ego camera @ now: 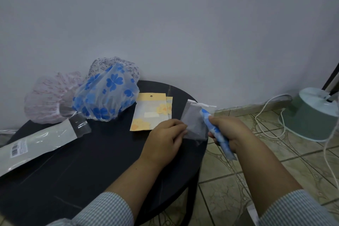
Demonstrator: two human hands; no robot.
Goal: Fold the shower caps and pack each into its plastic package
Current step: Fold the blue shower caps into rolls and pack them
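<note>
The striped sleeves (110, 211) lie nearest, and from them both forearms reach over the dark round surface (77, 170). The right hand (233, 134) has its grip closed around a folded cap (218, 134), rolled into a thin blue-and-white stick whose tip points at the mouth of a clear bag (195, 124). The left hand (165, 134) pinches this bag at its lower left edge, its grip closed on the plastic, probably to keep the bag steady and its mouth toward the cap. The bag hangs just over the right edge of the surface. I judge the cap is about to enter; it is not yet inside. Just beside the left hand lie two yellow cards (149, 112). Further left wait three unfolded caps: a blue flower cap (106, 97), a pink cap (47, 101) and a grey cap (113, 64) behind. A long package (36, 143) lies at the left.
</note>
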